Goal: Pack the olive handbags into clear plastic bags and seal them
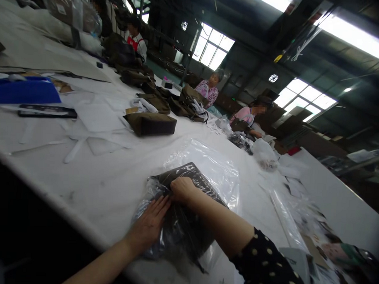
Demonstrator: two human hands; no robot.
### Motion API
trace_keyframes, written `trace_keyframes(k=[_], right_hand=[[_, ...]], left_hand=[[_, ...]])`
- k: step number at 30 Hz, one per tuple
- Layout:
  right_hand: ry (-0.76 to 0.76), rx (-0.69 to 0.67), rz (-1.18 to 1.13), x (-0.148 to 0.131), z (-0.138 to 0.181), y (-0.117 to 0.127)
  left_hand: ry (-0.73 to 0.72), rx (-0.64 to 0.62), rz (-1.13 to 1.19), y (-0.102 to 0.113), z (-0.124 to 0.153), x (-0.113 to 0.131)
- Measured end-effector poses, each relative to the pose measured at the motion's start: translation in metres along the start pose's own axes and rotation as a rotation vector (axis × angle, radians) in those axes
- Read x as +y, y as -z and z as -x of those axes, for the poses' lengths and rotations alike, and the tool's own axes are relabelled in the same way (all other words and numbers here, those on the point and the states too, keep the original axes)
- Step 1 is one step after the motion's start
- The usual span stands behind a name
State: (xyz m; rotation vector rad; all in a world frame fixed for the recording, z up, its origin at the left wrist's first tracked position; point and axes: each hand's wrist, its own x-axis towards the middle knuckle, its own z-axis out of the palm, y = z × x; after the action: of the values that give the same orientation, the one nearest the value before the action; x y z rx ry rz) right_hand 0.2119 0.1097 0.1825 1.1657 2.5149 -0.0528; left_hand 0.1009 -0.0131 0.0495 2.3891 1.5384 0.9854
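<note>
A dark bag (pixel 186 229) lies on the white table in front of me, partly in a clear plastic bag (pixel 225 172) that spreads out beyond it. Its far part is a dark flat panel (pixel 197 175) with white marks that could be print or glare. My left hand (pixel 151 223) rests on the near left side with fingers stretched out over the crinkled plastic. Just right of those fingertips, my right hand (pixel 182 188) is closed in a fist on top of the panel; its palm side is hidden, so what it grips does not show.
Olive and brown bags (pixel 151 124) stand farther up the white table (pixel 113 197). Paper scraps (pixel 97 118), a black strip (pixel 47 111) and a blue sheet (pixel 26 90) lie left. Plastic sleeves (pixel 289 220) lie right. Several people work along the far side, one in pink (pixel 244 115).
</note>
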Motion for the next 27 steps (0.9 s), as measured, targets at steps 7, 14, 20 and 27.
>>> trace_keyframes(k=[7,14,20,27], right_hand=[[-0.312,0.138,-0.068,0.06,0.013,0.024],[-0.311,0.227,-0.305,0.052,0.017,0.006],[-0.401,0.434,-0.389,0.064,0.076,0.024],[0.197,0.603,-0.291,-0.065,0.163,-0.092]], left_hand=[[-0.055,-0.062,-0.132,-0.002,-0.001,-0.003],[-0.076,-0.062,-0.131,-0.007,-0.003,-0.003],[0.107,0.065,0.109,0.034,-0.002,-0.013],[1.278,-0.039,1.124,0.083,0.004,-0.029]])
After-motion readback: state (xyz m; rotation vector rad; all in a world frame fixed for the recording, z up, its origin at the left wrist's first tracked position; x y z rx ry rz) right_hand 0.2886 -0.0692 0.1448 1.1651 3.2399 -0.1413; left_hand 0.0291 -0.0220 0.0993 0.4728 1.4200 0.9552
